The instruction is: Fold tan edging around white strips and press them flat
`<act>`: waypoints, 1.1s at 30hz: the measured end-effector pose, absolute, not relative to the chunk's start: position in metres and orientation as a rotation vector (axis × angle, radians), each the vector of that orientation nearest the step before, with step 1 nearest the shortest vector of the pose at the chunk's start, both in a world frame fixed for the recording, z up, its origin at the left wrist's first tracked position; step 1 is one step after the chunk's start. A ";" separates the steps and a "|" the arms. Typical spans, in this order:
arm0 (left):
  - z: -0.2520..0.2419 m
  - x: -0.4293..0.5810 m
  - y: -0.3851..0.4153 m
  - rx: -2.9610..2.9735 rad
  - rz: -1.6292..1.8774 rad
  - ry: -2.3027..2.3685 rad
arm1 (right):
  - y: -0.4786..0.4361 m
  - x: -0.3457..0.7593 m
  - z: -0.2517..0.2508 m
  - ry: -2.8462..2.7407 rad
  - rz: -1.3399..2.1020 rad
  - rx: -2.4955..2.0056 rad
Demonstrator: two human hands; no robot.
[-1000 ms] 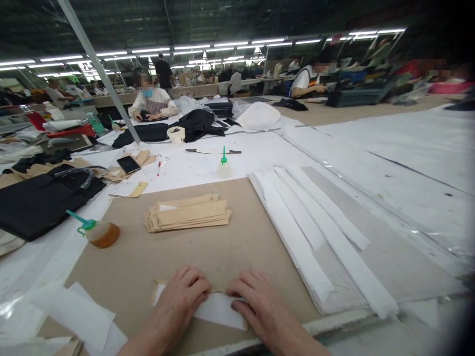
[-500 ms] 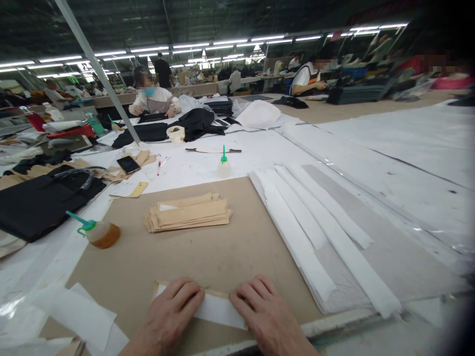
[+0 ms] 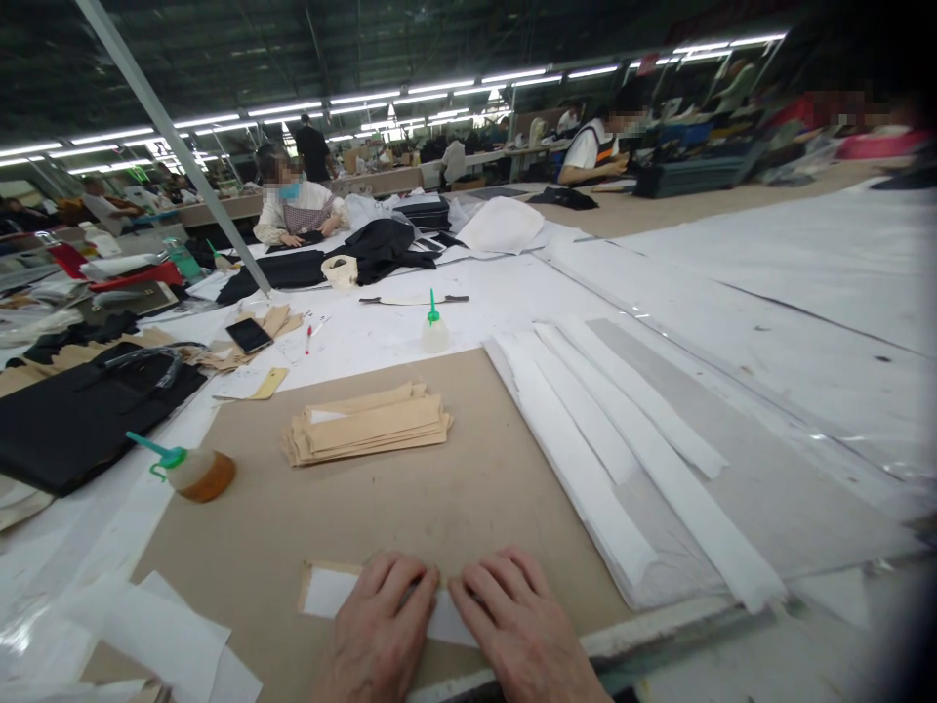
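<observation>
Left hand [image 3: 385,617] and right hand [image 3: 518,613] half-curled on a white-faced strip [image 3: 326,593], any pinch hidden.
Its length runs left-to-right beneath both.

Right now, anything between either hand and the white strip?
Nothing visible: the left hand and right hand both lie over the strip, fingers at its far edge. The stack sits beyond them, the loose sheets off to the left.
</observation>
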State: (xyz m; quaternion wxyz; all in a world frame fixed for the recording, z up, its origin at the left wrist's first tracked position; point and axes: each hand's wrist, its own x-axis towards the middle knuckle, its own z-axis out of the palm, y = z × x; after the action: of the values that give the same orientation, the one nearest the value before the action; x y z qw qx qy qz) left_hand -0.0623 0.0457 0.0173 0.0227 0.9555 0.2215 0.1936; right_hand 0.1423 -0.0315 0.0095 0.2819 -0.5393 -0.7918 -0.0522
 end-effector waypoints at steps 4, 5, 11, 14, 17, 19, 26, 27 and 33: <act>0.014 -0.072 0.046 3.017 0.554 0.590 | -0.032 0.142 0.010 -2.097 -0.130 -1.448; 0.014 -0.075 0.046 3.010 0.592 0.607 | -0.032 0.142 0.010 -2.092 -0.136 -1.442; 0.021 -0.066 0.039 2.868 0.668 0.760 | -0.030 0.142 0.004 -2.034 -0.237 -1.381; 0.017 -0.053 0.036 2.909 0.625 0.740 | -0.030 0.143 0.000 -2.022 -0.180 -1.398; 0.010 -0.051 0.034 2.937 0.700 0.741 | -0.033 0.145 -0.001 -1.957 -0.103 -1.450; 0.010 -0.052 0.033 2.893 0.766 0.748 | -0.036 0.146 0.000 -1.895 -0.037 -1.502; 0.023 -0.034 0.038 2.685 0.596 0.814 | -0.037 0.152 0.001 -1.758 -0.081 -1.578; 0.021 -0.031 0.039 2.676 0.585 0.821 | -0.036 0.153 0.001 -1.748 -0.096 -1.589; -0.002 -0.027 0.040 2.672 0.670 0.875 | -0.030 0.158 0.005 -1.684 -0.178 -1.643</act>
State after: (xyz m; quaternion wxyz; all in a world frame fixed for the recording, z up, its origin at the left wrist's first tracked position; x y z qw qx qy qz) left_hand -0.0273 0.0395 -0.0016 0.1254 0.9172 0.3004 0.2299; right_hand 0.1581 -0.0302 0.0051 0.3813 -0.6438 -0.6597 -0.0696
